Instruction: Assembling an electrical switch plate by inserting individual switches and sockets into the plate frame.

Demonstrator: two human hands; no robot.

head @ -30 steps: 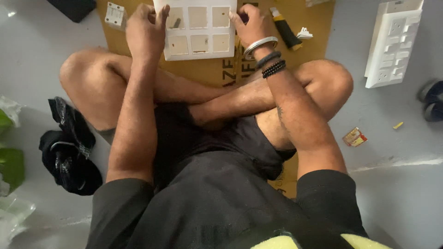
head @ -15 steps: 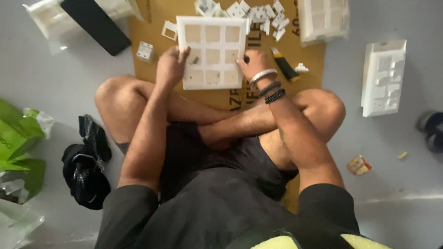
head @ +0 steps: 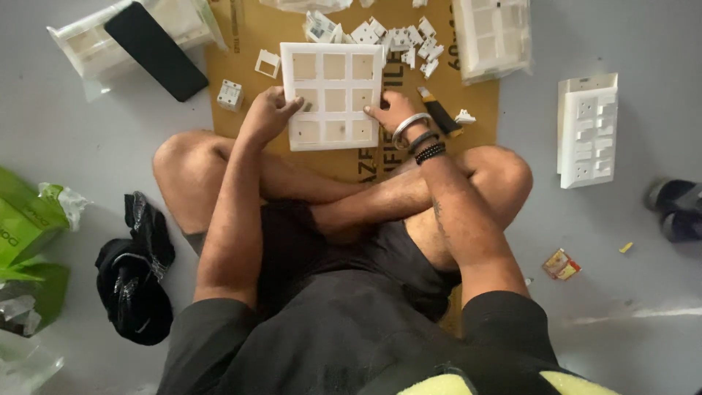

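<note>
White grid plate [head: 334, 95] with nine square openings, lying flat on the brown cardboard sheet [head: 241, 44] in front of crossed legs, nearly square, slightly taller than wide, long axis running away from the body, edges roughly squared to the cardboard. Left hand [head: 267, 115] on the plate's left edge, fingers curled over the rim and thumb reaching onto the face, pinching that edge. Right hand [head: 391, 111] at the lower right corner, fingertips pressed down on the plate; whether anything pinched there, cannot tell. Silver bangle [head: 409, 128] and dark bead bracelets [head: 428, 148] on the right wrist. Just beyond the right hand, a dark-handled tool with a yellow band [head: 439, 113]. Past the plate's far edge, a heap of small white switch pieces [head: 387, 36]. To the left, a small white square frame [head: 268, 64] and a white cube-shaped module [head: 229, 95]. Far left, a black flat slab [head: 155, 50] resting on a white box. Far right on the grey floor, a white switch panel [head: 587, 130], upright and oblong. Lower right, a small red and yellow packet [head: 561, 264]. At the left edge, green packaging [head: 22, 234], and beside it a black bundle [head: 135, 285].
</note>
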